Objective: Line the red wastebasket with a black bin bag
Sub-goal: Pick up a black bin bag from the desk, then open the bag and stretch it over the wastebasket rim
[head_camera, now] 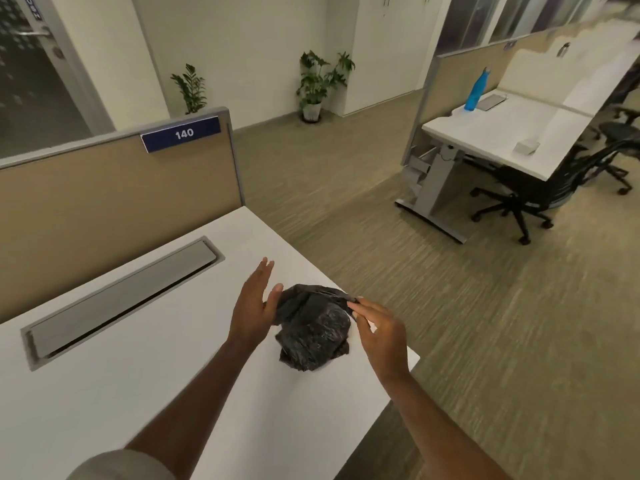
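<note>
A crumpled black bin bag (313, 332) lies on the white desk (145, 382) near its right front corner. My right hand (379, 332) pinches the bag's upper right edge between thumb and fingers and lifts that edge a little. My left hand (254, 306) is at the bag's left side with fingers stretched out and apart; its thumb touches the bag's top left fold. No red wastebasket shows in this view.
A grey cable hatch (121, 299) is set into the desk top before a tan partition marked 140 (181, 134). Across the carpet stand a second desk (502, 133) with a blue bottle (477, 89), black office chairs (540, 192) and two potted plants (317, 84).
</note>
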